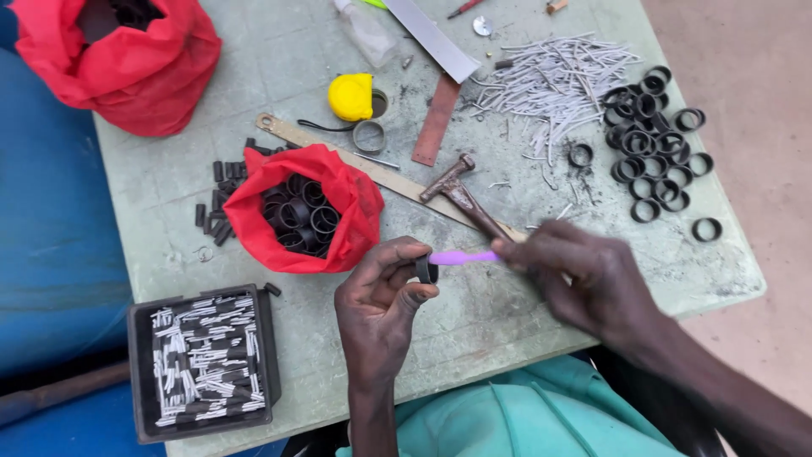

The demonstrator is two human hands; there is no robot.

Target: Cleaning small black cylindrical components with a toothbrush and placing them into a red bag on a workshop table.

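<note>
My left hand pinches a small black ring just above the table, near the red bag of rings. My right hand, closed on a purple stick, should keep its tip level and centred in the ring.

Left hand: raised upright from the forearm, which enters from the lower edge of view, wrist straight. Thumb and forefinger are curled together in a close pinch at the top of the hand; the remaining fingers are folded in behind them.

Right hand: enters from the lower right, forearm angled inward, back of the hand uppermost. Fingers are drawn together toward the thumb in a pinch grip pointing at the left hand. Its fingertips appear blurred, so exact finger placement cannot be confirmed.

The two hands sit near each other, not touching.
</note>
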